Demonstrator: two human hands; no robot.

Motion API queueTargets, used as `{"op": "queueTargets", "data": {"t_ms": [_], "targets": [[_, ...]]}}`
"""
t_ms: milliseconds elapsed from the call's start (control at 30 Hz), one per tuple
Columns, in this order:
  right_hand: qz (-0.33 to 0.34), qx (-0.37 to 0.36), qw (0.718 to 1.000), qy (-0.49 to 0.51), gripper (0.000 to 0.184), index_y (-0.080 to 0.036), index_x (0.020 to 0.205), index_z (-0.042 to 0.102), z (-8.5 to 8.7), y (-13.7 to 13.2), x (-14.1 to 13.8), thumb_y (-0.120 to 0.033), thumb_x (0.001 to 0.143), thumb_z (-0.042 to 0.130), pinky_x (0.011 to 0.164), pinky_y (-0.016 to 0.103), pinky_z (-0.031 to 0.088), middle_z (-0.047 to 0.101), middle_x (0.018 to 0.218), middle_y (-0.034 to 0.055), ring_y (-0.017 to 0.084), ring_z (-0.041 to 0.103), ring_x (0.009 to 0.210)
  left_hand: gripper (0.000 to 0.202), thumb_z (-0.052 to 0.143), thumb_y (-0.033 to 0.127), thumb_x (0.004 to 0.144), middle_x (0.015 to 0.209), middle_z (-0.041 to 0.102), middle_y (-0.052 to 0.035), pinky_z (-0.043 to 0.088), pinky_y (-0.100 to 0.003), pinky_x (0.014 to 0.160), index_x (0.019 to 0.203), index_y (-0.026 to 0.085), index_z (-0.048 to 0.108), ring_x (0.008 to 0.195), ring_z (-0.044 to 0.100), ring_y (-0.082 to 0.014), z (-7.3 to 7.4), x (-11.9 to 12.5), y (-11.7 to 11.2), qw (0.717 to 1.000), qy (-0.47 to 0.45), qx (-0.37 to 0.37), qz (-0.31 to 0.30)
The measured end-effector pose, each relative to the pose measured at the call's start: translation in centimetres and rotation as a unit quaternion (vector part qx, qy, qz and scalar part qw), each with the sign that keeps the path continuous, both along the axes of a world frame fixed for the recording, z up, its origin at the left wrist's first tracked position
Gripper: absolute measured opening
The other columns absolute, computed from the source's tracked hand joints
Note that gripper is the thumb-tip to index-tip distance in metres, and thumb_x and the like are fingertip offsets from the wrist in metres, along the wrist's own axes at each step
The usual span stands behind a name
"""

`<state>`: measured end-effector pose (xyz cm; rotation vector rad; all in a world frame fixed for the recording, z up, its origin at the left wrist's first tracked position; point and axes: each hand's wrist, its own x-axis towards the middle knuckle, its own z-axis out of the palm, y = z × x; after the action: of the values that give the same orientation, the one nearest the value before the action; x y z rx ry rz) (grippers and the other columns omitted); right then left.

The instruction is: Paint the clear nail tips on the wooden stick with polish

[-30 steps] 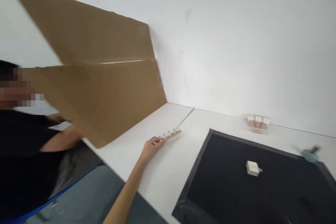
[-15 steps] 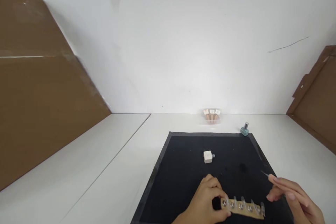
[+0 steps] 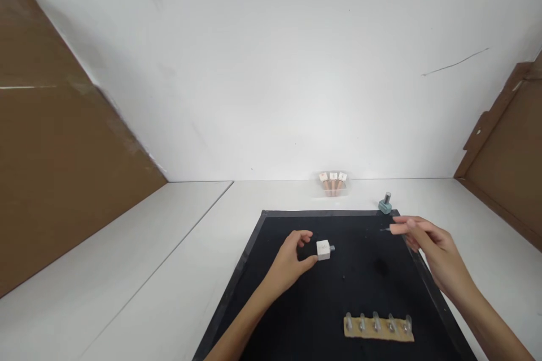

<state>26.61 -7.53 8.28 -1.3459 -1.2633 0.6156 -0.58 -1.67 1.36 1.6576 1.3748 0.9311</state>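
My left hand (image 3: 288,262) is open, thumb and fingers apart, at the left side of a small white cube-shaped bottle (image 3: 323,250). That bottle lies on its side on the black mat, its clear neck pointing right. In my right hand (image 3: 436,245), above the mat's right edge, is a peach-handled nail polish brush (image 3: 398,229), its thin tip pointing left. Nearer to me lies a tan strip (image 3: 379,335) with several clear nail tips (image 3: 376,321) standing along it. Neither hand touches the strip.
A black mat (image 3: 292,304) with a grey border covers part of the white table. Behind it stand a clear box (image 3: 347,187) of white-topped peach sticks and a teal bottle (image 3: 385,206) with a silver cap. Cardboard panels (image 3: 63,141) flank the table.
My left hand has let go of the tan strip and moved up to the white bottle. My right hand has carried the brush up and left. The view has shifted slightly.
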Motion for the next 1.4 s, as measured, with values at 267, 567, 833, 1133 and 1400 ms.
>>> {"op": "queueTargets", "data": {"t_ms": [267,567,833,1133,1400], "targets": [[0.019,-0.026,0.999,0.016,0.044,-0.019,0.077,0.068,-2.8,1.5,-1.1,-0.063,0.075,0.061,0.043,0.024,0.047,0.059,0.054,-0.0001,0.013,0.051,0.044,0.019,0.071,0.024,0.057,0.072,0.065,-0.0018,0.044,-0.033,0.075,0.074,0.019,0.066,0.073,0.057,-0.0198,-1.6,2.9,1.8,0.997,-0.030,-0.050,-0.051],[0.092,0.112,0.985,-0.095,0.019,-0.025,0.086,0.063,-4.0,-0.2,-2.3,-0.040,0.092,0.052,0.052,0.023,0.050,0.064,0.070,0.0015,0.015,0.061,0.059,0.040,0.083,0.029,0.055,0.076,0.058,0.0003,0.044,-0.023,0.060,0.089,0.018,0.065,0.066,0.054,-0.0124,1.3,2.9,0.0,0.929,-0.325,-0.135,-0.118],[0.171,0.206,0.958,-0.099,0.013,-0.023,0.097,0.058,-3.5,-0.1,-3.4,-0.031,0.096,0.048,0.048,0.024,0.048,0.057,0.069,0.0021,0.015,0.057,0.059,0.043,0.086,0.036,0.057,0.075,0.066,-0.0012,0.045,-0.017,0.055,0.085,0.017,0.061,0.061,0.058,-0.0097,0.5,2.3,0.0,0.890,-0.403,-0.130,-0.168],[0.221,0.215,0.941,-0.142,0.014,-0.022,0.101,0.055,-3.1,-0.1,-4.0,-0.029,0.099,0.043,0.048,0.022,0.048,0.057,0.067,0.0013,0.014,0.055,0.058,0.036,0.084,0.031,0.063,0.079,0.070,-0.0005,0.047,-0.016,0.060,0.095,0.023,0.069,0.064,0.062,-0.0083,0.1,2.0,-0.2,0.870,-0.428,-0.140,-0.199],[0.256,0.203,0.929,-0.176,0.016,-0.023,0.106,0.055,-3.6,0.1,-3.9,-0.027,0.099,0.041,0.051,0.025,0.050,0.059,0.068,0.0017,0.015,0.057,0.062,0.037,0.084,0.033,0.061,0.077,0.070,-0.0013,0.049,-0.018,0.058,0.095,0.025,0.074,0.063,0.061,-0.0104,0.2,2.0,-0.2,0.883,-0.416,-0.134,-0.172]]}}
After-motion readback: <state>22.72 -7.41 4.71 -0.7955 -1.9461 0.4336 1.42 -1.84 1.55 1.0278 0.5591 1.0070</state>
